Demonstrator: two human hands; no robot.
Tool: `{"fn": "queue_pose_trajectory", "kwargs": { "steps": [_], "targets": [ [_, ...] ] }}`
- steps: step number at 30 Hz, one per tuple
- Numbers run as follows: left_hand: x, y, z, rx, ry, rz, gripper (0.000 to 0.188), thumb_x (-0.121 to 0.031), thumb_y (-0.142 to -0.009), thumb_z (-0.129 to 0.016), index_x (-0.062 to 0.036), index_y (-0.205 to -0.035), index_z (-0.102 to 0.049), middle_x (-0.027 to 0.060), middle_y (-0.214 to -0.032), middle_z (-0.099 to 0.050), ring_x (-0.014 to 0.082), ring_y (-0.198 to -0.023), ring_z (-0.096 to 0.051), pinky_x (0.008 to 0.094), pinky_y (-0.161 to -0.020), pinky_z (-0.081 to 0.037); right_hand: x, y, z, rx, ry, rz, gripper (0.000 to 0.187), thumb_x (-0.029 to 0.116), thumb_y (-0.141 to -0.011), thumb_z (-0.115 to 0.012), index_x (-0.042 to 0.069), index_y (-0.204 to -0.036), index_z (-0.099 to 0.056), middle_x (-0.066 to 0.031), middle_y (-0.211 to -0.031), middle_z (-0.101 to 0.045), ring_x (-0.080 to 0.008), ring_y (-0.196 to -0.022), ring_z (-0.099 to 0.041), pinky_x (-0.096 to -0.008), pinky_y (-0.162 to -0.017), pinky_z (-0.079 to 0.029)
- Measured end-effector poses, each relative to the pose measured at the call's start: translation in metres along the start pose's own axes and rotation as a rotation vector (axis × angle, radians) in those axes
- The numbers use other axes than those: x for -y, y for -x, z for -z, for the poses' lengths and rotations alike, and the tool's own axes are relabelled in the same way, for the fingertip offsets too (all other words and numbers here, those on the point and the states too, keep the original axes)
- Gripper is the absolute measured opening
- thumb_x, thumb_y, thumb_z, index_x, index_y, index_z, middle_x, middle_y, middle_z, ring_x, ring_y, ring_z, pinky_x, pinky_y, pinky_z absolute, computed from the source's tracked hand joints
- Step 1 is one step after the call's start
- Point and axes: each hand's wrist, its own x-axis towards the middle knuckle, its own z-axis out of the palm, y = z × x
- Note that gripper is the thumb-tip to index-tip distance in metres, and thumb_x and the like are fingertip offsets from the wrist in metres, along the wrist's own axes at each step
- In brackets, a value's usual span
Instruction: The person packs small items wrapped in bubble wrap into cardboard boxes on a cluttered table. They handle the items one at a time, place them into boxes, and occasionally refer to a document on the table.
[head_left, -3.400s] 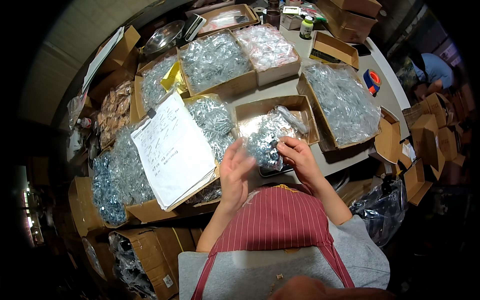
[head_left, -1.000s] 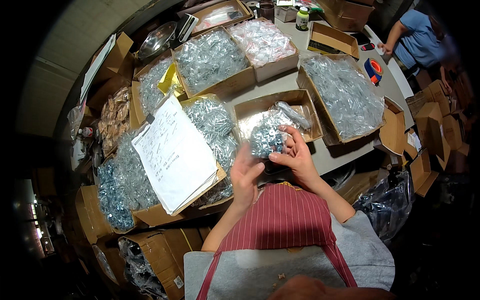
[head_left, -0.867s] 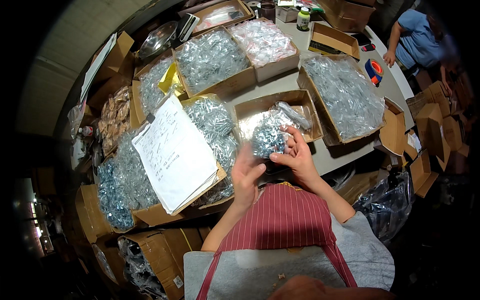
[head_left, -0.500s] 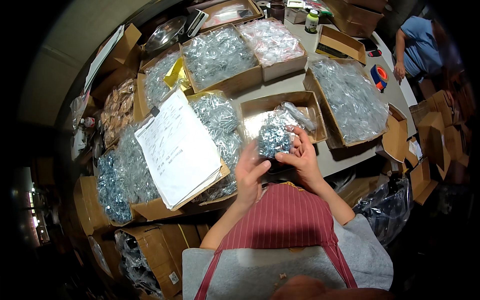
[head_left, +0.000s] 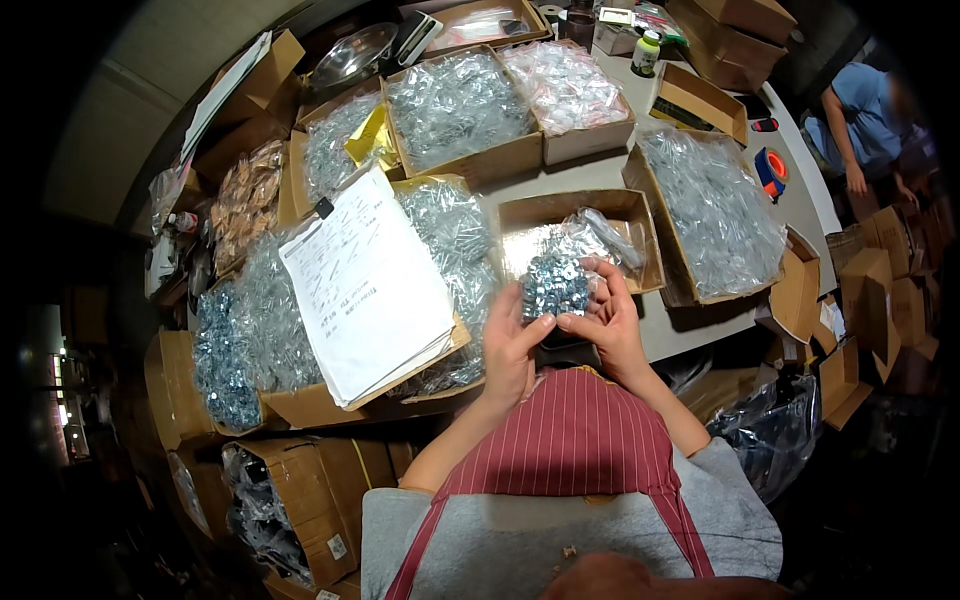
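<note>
Between my two hands is a clear plastic bag of small shiny bluish metal parts [head_left: 556,284], perhaps nuts; they are too small to tell. My left hand [head_left: 512,345] grips its left side, thumb over the near edge. On the right side my right hand [head_left: 612,325] is closed on the same bag, its thumb close to the left one. Just beyond the bag stands an open cardboard box [head_left: 520,208] with a few clear bags [head_left: 606,232] inside. The bag I hold hides part of that box's near side.
Boxes of bagged hardware [head_left: 465,110] fill the table's left and back. A clipboard of papers [head_left: 370,290] lies across boxes at the left. To the right are another full box [head_left: 710,215], tape rolls [head_left: 771,172] and a co-worker [head_left: 860,120]. Cartons [head_left: 318,500] stand below at left.
My left hand has closed in on the bag, and its thumb now lies near the right thumb. The whole scene has shifted slightly in the picture.
</note>
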Motion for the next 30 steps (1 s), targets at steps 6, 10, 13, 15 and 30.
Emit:
{"fn": "queue_pose_trajectory", "kwargs": {
  "steps": [6, 10, 13, 15, 30],
  "targets": [
    [-0.0012, 0.0006, 0.0005, 0.008, -0.003, 0.017, 0.058, 0.007, -0.088, -0.061, 0.0102, -0.140, -0.035, 0.0188, -0.134, -0.049, 0.0237, -0.123, -0.053, 0.0344, -0.102, -0.046, 0.0005, 0.0001, 0.0012, -0.006, 0.007, -0.017, 0.073, -0.009, -0.080, -0.072, 0.004, -0.142, -0.037, -0.0103, -0.117, -0.063, -0.0147, -0.101, -0.065, -0.0254, -0.079, -0.056],
    [-0.0007, 0.0015, 0.0013, 0.007, -0.017, 0.014, 0.059, 0.007, -0.087, -0.060, 0.0103, -0.140, -0.036, 0.0199, -0.136, -0.049, 0.0248, -0.123, -0.053, 0.0357, -0.105, -0.044, 0.0037, 0.0009, 0.0032, 0.013, 0.001, -0.070, 0.070, -0.011, -0.080, -0.070, 0.004, -0.139, -0.036, -0.0162, -0.133, -0.052, -0.0221, -0.122, -0.054, -0.0346, -0.101, -0.047],
    [-0.0034, 0.0024, -0.0004, 0.008, -0.019, 0.019, 0.057, 0.005, -0.087, -0.058, 0.0107, -0.140, -0.037, 0.0212, -0.137, -0.048, 0.0264, -0.125, -0.051, 0.0369, -0.107, -0.041, 0.0016, 0.0010, 0.0045, 0.008, -0.004, -0.048, 0.070, -0.011, -0.080, -0.070, 0.003, -0.140, -0.037, -0.0143, -0.128, -0.055, -0.0198, -0.116, -0.057, -0.0318, -0.095, -0.050],
    [-0.0028, 0.0025, 0.0010, -0.019, 0.008, 0.030, 0.056, 0.005, -0.086, -0.056, 0.0109, -0.139, -0.038, 0.0218, -0.137, -0.048, 0.0271, -0.126, -0.050, 0.0372, -0.108, -0.040, -0.0016, 0.0001, 0.0048, -0.004, 0.004, -0.006, 0.071, -0.010, -0.080, -0.071, 0.003, -0.141, -0.038, -0.0105, -0.117, -0.063, -0.0148, -0.102, -0.064, -0.0261, -0.082, -0.056],
    [-0.0081, 0.0025, 0.0049, -0.010, -0.017, 0.057, 0.049, 0.003, -0.088, -0.056, 0.0061, -0.135, -0.043, 0.0184, -0.123, -0.059, 0.0234, -0.113, -0.060, 0.0336, -0.099, -0.048, -0.0010, 0.0009, 0.0096, 0.018, 0.034, -0.027, 0.069, -0.008, -0.079, -0.073, 0.004, -0.139, -0.041, -0.0082, -0.115, -0.064, -0.0128, -0.100, -0.064, -0.0240, -0.080, -0.055]
  ]
}}
